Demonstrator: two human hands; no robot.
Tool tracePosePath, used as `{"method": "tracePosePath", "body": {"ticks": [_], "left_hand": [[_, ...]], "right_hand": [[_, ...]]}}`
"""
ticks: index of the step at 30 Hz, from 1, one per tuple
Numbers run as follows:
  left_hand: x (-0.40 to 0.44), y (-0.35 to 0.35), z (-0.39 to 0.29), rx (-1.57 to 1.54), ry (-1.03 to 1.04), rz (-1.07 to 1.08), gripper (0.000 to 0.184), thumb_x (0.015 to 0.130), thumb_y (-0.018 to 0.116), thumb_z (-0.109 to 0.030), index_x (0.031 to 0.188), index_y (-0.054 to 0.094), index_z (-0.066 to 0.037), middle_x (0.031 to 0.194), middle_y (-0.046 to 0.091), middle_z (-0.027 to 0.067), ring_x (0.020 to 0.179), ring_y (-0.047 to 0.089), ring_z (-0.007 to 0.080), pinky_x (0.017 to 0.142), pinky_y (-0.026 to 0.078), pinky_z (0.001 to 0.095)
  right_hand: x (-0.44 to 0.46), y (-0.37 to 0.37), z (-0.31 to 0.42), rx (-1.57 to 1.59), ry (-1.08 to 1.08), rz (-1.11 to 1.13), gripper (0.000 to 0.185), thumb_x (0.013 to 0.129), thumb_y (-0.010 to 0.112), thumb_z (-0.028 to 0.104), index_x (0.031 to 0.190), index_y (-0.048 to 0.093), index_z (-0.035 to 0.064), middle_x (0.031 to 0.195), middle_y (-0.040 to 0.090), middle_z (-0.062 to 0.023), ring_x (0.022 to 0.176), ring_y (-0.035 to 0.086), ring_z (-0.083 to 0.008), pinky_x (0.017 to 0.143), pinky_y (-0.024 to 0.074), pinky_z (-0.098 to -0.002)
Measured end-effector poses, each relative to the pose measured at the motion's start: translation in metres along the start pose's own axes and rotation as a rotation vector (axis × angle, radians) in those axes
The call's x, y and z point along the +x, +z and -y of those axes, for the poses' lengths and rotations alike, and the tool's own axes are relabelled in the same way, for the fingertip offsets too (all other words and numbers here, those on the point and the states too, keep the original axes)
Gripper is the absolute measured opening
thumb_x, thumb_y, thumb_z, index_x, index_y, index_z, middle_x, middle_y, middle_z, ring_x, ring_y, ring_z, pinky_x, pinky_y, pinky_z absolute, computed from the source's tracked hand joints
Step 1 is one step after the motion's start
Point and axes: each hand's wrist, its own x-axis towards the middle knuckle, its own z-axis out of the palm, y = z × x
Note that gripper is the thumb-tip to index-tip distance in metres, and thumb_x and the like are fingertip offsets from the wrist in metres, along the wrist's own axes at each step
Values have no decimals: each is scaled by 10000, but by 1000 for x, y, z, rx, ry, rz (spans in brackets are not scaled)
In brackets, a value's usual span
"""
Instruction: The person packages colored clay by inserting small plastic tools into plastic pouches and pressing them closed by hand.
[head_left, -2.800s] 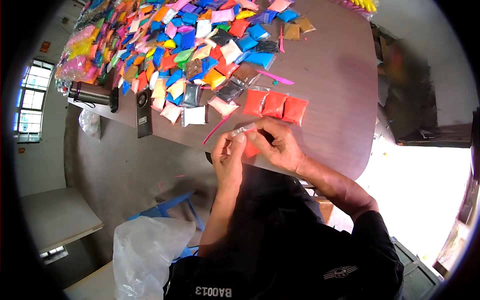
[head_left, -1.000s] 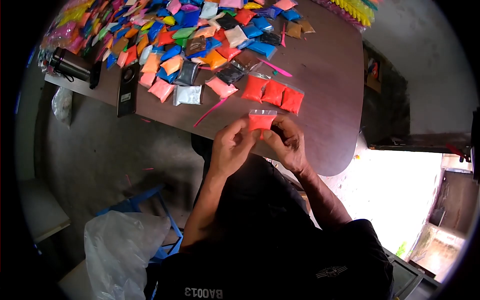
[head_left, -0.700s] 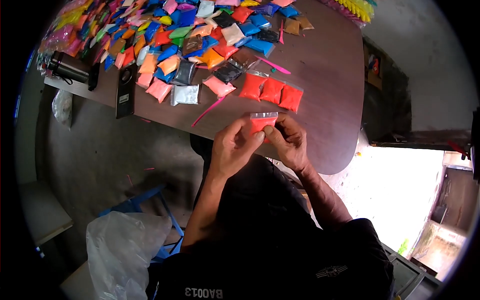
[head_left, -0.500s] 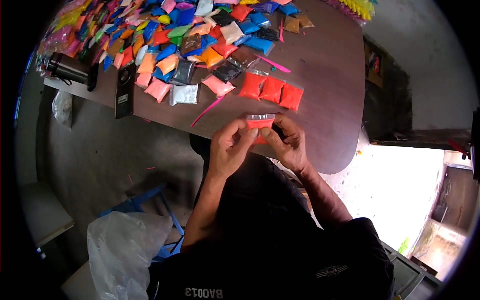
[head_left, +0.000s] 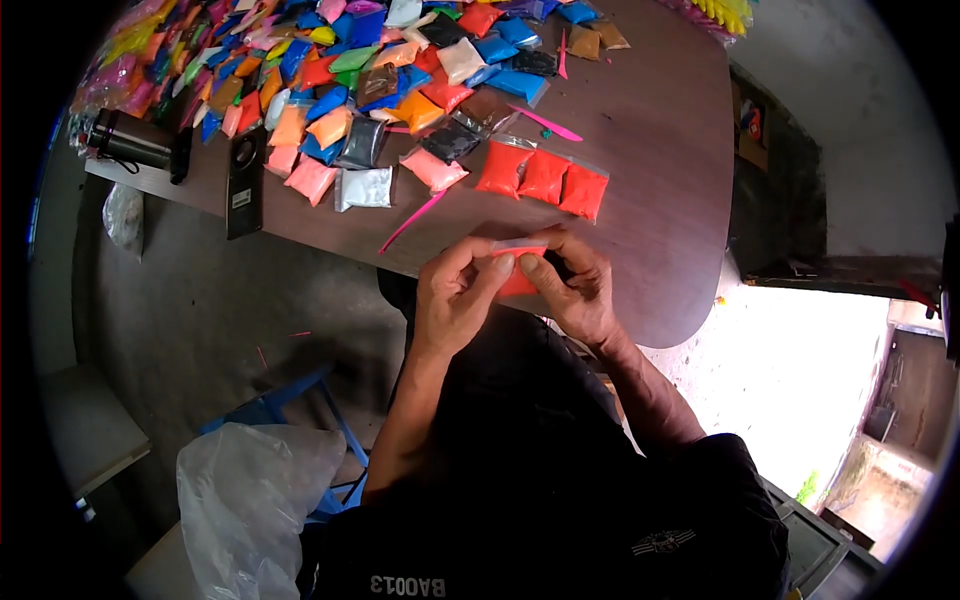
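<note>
Near the table's front edge, my left hand (head_left: 455, 295) and my right hand (head_left: 577, 288) pinch a small clear bag of red-orange filling (head_left: 518, 283) between them. Both thumbs press on the bag's near face just below its clear top strip, with the fingers curled behind. Part of the bag is hidden by the thumbs. Just beyond my hands, three red bags (head_left: 542, 178) lie side by side on the table. To the left of the bag in my hands lies a thin pink plastic stick (head_left: 411, 222).
A heap of many-coloured filled bags (head_left: 350, 75) covers the far left of the brown table (head_left: 660, 200). A dark flask (head_left: 135, 138) and a black flat case (head_left: 244, 185) stand at its left edge. Below left, a clear plastic sack (head_left: 250, 500) hangs by a blue stool (head_left: 275, 405).
The bag has tilted in my fingers: its clear top strip looks flatter now, and more red shows below my thumbs. Both hands stay in nearly the same place.
</note>
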Motion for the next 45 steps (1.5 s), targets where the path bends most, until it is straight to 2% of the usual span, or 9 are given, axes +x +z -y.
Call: {"method": "tracePosePath", "body": {"ticks": [11,17,20,23,25,31,35,42,45], "left_hand": [[1,10,-4,-26,-9,-60,107,1032,723,-98,1022,707,7,780,571,-60,679,466,17,585,380,212],[-1,8,2,31,13,-82,126,1037,726,-111,1046,723,15,818,630,-49,701,497,13,610,402,206],[0,13,-1,-10,57,-112,126,1037,722,-112,1043,725,14,817,648,-41,701,510,15,613,409,205],[1,15,-8,-67,-4,-130,120,1028,726,-109,1041,727,11,785,615,-44,688,493,21,606,406,216],[2,10,-9,58,-40,-15,115,1018,732,-100,989,697,6,757,567,-48,682,466,22,594,391,226],[0,7,0,37,2,-37,215,1006,751,-119,895,607,-5,738,522,-46,681,452,28,586,371,227],[-2,5,3,-38,-45,-39,199,996,761,-129,920,625,-4,734,519,-44,679,452,35,589,377,227],[1,9,-1,91,-12,24,162,984,767,-126,1016,690,13,775,619,-21,703,508,39,614,413,238],[0,8,1,36,-15,4,151,987,759,-119,1035,699,12,787,632,-19,711,517,38,625,420,234]], "right_hand": [[3,0,4,-131,-48,1,130,1011,725,41,1134,718,-2,1070,714,-67,981,672,-132,873,533,-287],[4,3,9,-188,-33,-4,143,998,740,44,1132,726,-2,1059,720,-89,993,681,-156,887,538,-302],[4,5,4,-94,-28,-27,145,1008,745,61,1139,730,0,1067,722,-78,1000,676,-146,897,536,-296],[3,3,2,-29,-39,-52,144,1025,739,76,1147,731,0,1079,721,-63,1011,671,-135,906,534,-289],[2,1,-3,-20,-33,-72,144,1033,731,82,1152,731,0,1089,717,-58,1020,668,-130,911,534,-287],[4,3,10,10,-18,-29,175,1048,714,85,1195,714,-10,1132,707,-63,1087,666,-129,954,536,-300],[4,4,6,39,-24,9,209,1053,708,86,1235,695,-15,1142,715,-61,1108,673,-130,973,541,-308],[4,-2,-6,119,-62,-52,211,1052,710,83,1240,693,-10,1137,731,-49,1065,683,-115,954,548,-292],[4,0,-1,81,17,-21,239,1050,717,97,1259,685,-15,1147,730,-58,1075,683,-122,963,548,-296]]}}
